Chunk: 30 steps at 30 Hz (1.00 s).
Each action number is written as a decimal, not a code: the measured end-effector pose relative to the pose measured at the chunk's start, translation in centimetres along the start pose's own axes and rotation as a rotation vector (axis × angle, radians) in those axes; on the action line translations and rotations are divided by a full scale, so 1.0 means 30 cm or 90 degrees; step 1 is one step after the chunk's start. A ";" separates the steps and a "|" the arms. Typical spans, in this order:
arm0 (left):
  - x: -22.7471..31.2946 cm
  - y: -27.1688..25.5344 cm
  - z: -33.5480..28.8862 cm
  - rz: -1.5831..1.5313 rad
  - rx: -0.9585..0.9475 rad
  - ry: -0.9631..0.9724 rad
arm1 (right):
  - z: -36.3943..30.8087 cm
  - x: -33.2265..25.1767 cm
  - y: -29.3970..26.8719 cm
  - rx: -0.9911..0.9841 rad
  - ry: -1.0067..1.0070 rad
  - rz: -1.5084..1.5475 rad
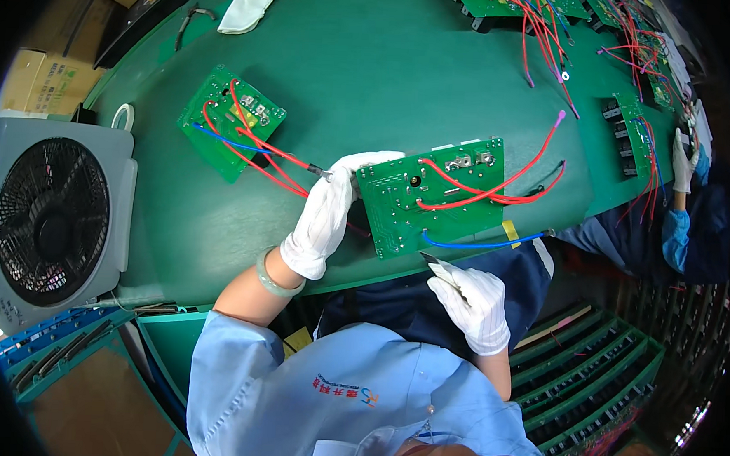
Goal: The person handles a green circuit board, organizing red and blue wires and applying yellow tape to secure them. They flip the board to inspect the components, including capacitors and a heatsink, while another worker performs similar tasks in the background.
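My left hand (322,219), in a white glove, is closed on the left edge of a green circuit board (457,204) and keeps it tilted above the table. Red wires and one blue wire (480,245) run from this board's face to the right. Below its lower edge, my gloved right hand (475,306) pinches a small dark pointed tool (431,259); most of it is hidden in the fingers, so its kind is unclear. A second green circuit board (234,122) lies to the left, its red wires reaching toward my left hand.
A grey box fan (56,216) stands at the left. More wired boards (634,143) lie along the right and far edges of the green table (373,71). A white glove (249,7) lies at the back. Another person's gloved hand (683,162) is at the far right; a green rack (589,364) stands below.
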<state>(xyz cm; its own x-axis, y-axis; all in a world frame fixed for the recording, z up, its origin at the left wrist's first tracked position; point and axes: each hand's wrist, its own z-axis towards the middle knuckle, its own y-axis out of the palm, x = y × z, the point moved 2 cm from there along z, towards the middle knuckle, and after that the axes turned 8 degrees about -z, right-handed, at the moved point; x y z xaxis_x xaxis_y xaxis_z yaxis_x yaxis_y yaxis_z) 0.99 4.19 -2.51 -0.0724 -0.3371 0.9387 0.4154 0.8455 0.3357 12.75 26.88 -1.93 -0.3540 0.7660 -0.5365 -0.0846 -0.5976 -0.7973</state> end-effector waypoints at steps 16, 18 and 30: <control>0.014 0.020 0.009 -0.053 0.003 0.016 | -0.134 0.092 0.007 0.054 0.120 -0.155; 0.033 0.035 0.011 -0.047 0.000 0.016 | -0.159 0.100 0.007 0.065 0.127 -0.177; 0.019 0.036 0.027 -0.112 0.119 -0.094 | -0.169 0.129 0.058 0.094 0.148 -0.134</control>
<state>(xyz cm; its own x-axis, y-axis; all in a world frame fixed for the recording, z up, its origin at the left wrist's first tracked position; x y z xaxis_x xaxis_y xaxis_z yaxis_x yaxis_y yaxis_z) 0.66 5.26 -1.54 -0.2648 -0.4333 0.8615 0.2120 0.8453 0.4903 15.96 30.00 -6.79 -0.0941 0.8997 -0.4262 -0.2729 -0.4351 -0.8580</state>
